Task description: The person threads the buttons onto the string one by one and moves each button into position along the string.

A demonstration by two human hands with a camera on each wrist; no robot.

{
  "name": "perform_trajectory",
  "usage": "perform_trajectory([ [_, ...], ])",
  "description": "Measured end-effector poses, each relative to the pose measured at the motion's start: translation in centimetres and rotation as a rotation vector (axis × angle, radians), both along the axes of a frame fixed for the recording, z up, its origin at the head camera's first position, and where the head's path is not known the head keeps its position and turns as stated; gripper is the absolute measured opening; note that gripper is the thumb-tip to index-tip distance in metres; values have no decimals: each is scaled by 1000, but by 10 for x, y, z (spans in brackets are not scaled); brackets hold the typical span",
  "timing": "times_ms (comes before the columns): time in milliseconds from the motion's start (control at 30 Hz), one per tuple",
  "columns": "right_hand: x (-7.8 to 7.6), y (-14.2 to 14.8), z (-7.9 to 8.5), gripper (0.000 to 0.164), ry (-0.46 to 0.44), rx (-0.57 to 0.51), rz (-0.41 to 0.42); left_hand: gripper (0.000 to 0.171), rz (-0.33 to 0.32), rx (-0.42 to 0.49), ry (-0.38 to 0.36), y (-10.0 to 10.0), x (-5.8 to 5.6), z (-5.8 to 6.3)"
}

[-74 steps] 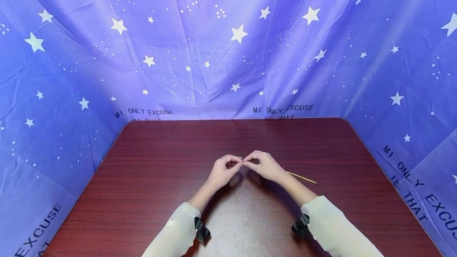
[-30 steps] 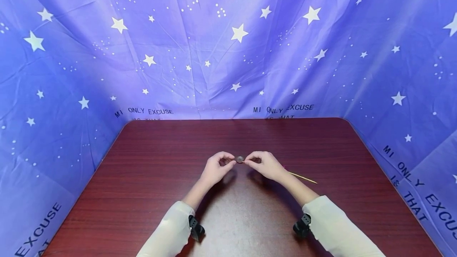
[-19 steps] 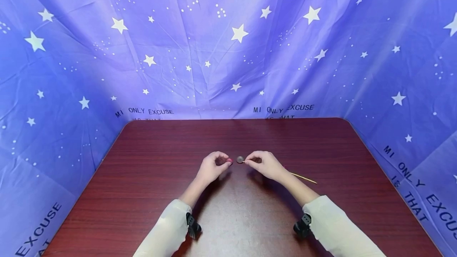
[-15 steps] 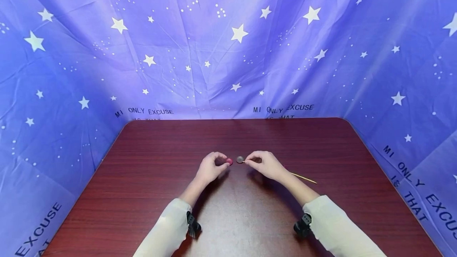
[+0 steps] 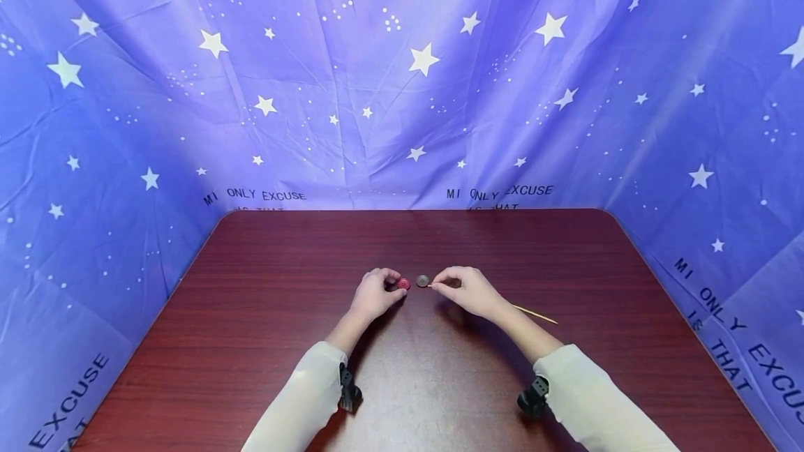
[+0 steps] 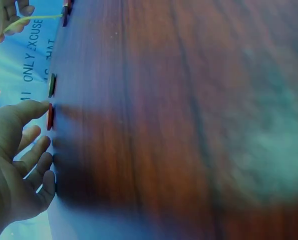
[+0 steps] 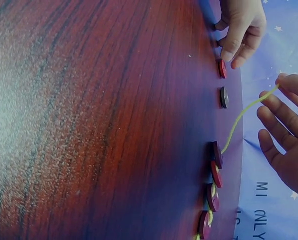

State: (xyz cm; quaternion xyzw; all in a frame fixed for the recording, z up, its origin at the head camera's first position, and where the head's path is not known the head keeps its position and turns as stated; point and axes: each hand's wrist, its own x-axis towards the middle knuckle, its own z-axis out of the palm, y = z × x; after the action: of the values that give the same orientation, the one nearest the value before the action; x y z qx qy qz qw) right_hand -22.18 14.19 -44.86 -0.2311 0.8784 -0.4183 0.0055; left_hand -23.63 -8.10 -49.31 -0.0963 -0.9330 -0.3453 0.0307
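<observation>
My left hand [image 5: 373, 295] is low over the table, thumb and fingers parted around a red button [image 5: 404, 284] lying flat; in the left wrist view the thumb tip is right at the edge of the red button [image 6: 50, 117]. Just right of it lies a grey-brown button [image 5: 423, 281]. My right hand [image 5: 467, 291] pinches the end of a yellow cord [image 7: 238, 117] between thumb and fingertip, the other fingers loosely bent. The cord runs down to a row of dark and red buttons [image 7: 213, 197] threaded on it, mostly hidden behind the right hand in the head view.
The dark red wooden table [image 5: 264, 340] reaches back to a purple-blue star-printed curtain [image 5: 352, 75]. The cord's yellow tail [image 5: 534, 314] lies to the right of the right wrist. A small black camera [image 5: 534, 397] sits at each sleeve cuff.
My left hand has moved left, away from the right fingertips, and a red button between its fingers has come to lie flat. The grey-brown button is now uncovered. The right hand has hardly moved.
</observation>
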Motion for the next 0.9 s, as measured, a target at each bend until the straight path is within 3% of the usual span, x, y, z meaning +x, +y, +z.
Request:
perform_trajectory([
  [433, 0, 0, 1, 11, -3, -10, 8, 36, 71, -134, -49, 10, -5, 5],
  [900, 0, 0, -2, 12, 11, -13, 10, 28, 83, -142, -82, 12, -7, 4],
])
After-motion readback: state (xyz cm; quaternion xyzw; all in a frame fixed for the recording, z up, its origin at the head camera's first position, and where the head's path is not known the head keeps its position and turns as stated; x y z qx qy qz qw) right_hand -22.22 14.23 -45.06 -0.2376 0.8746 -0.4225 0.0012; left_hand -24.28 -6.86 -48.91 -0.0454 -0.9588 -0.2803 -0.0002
